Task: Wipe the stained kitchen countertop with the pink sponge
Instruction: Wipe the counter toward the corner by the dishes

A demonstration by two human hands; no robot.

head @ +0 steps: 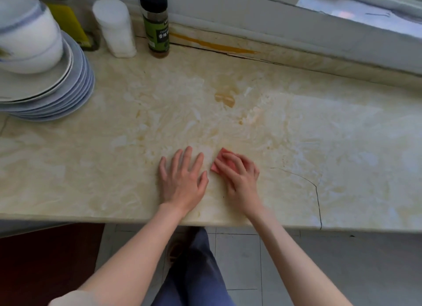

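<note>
The cream marble countertop (91, 159) fills the middle of the head view, streaked with pale smears. A brown stain (225, 98) lies near its centre, with smaller yellow spots below it. My right hand (239, 179) presses the pink sponge (222, 160) flat onto the counter near the front edge; only the sponge's left part shows past my fingers. My left hand (182, 180) rests flat on the counter just left of the sponge, fingers spread, holding nothing.
A stack of plates (68, 93) with white bowls (29, 34) on top stands at the back left. A white shaker (115, 27) and a dark-capped spice bottle (156, 22) stand along the back. A thin crack (316, 191) runs through the counter at the right. A window sill (296, 31) rises behind.
</note>
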